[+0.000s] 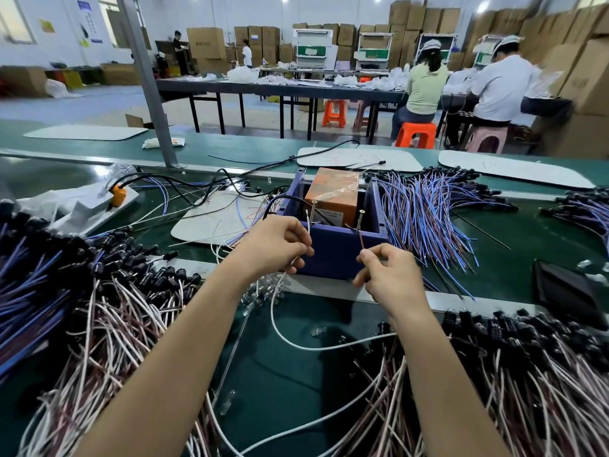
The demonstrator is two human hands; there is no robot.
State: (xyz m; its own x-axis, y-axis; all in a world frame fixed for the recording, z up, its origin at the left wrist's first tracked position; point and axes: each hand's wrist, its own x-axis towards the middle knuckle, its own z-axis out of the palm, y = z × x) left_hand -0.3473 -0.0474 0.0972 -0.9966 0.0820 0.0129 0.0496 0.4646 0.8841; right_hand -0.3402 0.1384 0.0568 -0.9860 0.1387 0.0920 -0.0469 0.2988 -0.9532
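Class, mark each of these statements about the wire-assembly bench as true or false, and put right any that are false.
1. The left hand pinches a white wire. True.
2. The right hand lies flat on the table with nothing in it. False: it is raised in front of the box and pinches a thin reddish wire.
3. An orange box sits inside the purple box. True.
4. The two seated people in the background sit on green stools. False: they sit on an orange stool and a pink stool.
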